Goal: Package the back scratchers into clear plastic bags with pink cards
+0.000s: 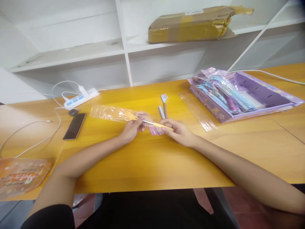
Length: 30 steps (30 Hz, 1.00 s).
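Your right hand grips the yellow back scratcher by its handle; your left hand pinches the clear sleeve around its shaft. Keep both in 1 line so the claw shouldn't snag. Work midway between the table's front and back edges, well apart from the purple box near the back edge.

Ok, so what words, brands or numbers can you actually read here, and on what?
No text reads clearly.
Orange packet: large pale lettering, too blurred to read.
Cardboard parcel: white label, too small to read.
Pink cards: print too small and blurred.
Yellow back scratcher: no readable text.
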### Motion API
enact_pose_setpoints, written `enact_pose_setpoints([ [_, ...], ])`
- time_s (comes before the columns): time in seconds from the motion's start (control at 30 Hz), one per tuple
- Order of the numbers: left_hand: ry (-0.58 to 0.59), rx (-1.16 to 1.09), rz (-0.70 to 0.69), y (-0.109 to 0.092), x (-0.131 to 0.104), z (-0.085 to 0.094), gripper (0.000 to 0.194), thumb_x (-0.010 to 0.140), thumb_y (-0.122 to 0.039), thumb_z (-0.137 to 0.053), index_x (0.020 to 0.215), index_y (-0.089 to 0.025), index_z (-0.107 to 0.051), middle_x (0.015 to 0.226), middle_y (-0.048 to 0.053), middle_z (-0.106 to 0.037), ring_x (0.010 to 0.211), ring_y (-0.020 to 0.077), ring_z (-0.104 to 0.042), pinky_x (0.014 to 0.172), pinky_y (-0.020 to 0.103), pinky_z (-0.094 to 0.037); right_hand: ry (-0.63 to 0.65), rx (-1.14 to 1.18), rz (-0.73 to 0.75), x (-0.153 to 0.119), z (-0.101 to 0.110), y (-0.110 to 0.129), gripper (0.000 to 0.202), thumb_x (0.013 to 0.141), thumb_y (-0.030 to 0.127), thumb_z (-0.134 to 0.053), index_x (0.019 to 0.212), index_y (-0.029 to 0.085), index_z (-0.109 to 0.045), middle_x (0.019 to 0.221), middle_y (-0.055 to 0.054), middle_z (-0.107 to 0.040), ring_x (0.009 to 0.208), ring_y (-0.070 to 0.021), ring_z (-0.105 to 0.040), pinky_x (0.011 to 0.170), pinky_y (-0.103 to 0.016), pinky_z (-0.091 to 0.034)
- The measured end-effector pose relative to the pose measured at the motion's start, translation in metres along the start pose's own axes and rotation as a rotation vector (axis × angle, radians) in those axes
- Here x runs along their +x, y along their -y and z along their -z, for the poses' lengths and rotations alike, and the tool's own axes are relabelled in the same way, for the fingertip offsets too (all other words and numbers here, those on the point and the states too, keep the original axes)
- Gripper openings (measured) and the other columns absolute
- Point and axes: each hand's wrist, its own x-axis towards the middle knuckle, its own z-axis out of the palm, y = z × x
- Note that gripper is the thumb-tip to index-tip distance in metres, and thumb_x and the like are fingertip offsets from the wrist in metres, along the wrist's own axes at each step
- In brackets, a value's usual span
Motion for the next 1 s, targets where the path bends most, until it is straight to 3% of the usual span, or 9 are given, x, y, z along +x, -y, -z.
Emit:
enact_pose_setpoints([
  [0.17,-0.234,-0.114,-0.036,-0.01,0.008,0.001,0.048,0.086,-0.063,-0.085,0.098,-0.017,-0.078,0.061,-0.005,-0.053,0.051,0.0049,-0.043,0.05,0.019,-0.036,-0.146,0.332,-0.024,0.004,-0.001,-0.005,0.033,0.103,0.048,-0.072,0.128,0.028,-0.062,0.077,0.006,-0.058,0.059,-0.0108,-0.052,0.057,-0.024,-0.043],
  [0.3,-0.342,-0.223,-0.045,-0.014,0.016,0.008,0.038,0.09,-0.052,-0.085,0.093,-0.015,-0.076,0.061,-0.007,-0.046,0.05,0.0036,-0.037,0.049,0.018,-0.032,-0.168,0.564,-0.072,0.008,0.005,-0.011,0.025,0.104,0.048,-0.072,0.114,0.026,-0.066,0.087,0.003,-0.069,0.052,-0.0077,-0.049,0.053,-0.025,-0.04],
  [0.47,-0.291,-0.3,-0.005,-0.012,0.017,0.009,0.033,0.094,-0.045,-0.084,0.092,-0.013,-0.075,0.062,-0.006,-0.045,0.051,0.0037,-0.036,0.049,0.017,-0.031,-0.213,0.581,-0.087,0.01,0.011,-0.014,0.025,0.096,0.045,-0.082,0.101,0.022,-0.073,0.082,0.001,-0.073,0.053,-0.008,-0.052,0.054,-0.025,-0.043],
  [0.6,-0.248,-0.329,0.028,-0.012,0.014,0.005,0.031,0.096,-0.043,-0.082,0.091,-0.013,-0.074,0.066,-0.005,-0.048,0.051,0.0027,-0.038,0.05,0.017,-0.033,-0.22,0.656,-0.095,0.011,0.01,-0.01,0.028,0.092,0.046,-0.087,0.101,0.023,-0.074,0.092,-0.002,-0.078,0.054,-0.0077,-0.055,0.053,-0.025,-0.048],
  [0.77,-0.299,-0.372,0.021,-0.013,0.018,0.011,0.026,0.101,-0.037,-0.076,0.091,-0.013,-0.072,0.066,-0.006,-0.049,0.049,0.0022,-0.036,0.049,0.017,-0.032,-0.258,0.619,-0.036,0.014,0.011,-0.005,0.031,0.078,0.039,-0.099,0.09,0.022,-0.075,0.084,0.001,-0.071,0.063,-0.011,-0.065,0.061,-0.028,-0.058],
  [1.0,-0.254,-0.342,0.024,-0.01,0.017,0.01,0.03,0.099,-0.041,-0.078,0.09,-0.013,-0.073,0.067,-0.005,-0.05,0.05,0.0024,-0.037,0.05,0.017,-0.033,-0.256,0.541,-0.06,0.015,0.009,-0.003,0.029,0.079,0.035,-0.098,0.08,0.02,-0.073,0.08,0.0,-0.071,0.065,-0.0115,-0.068,0.064,-0.028,-0.062],
])
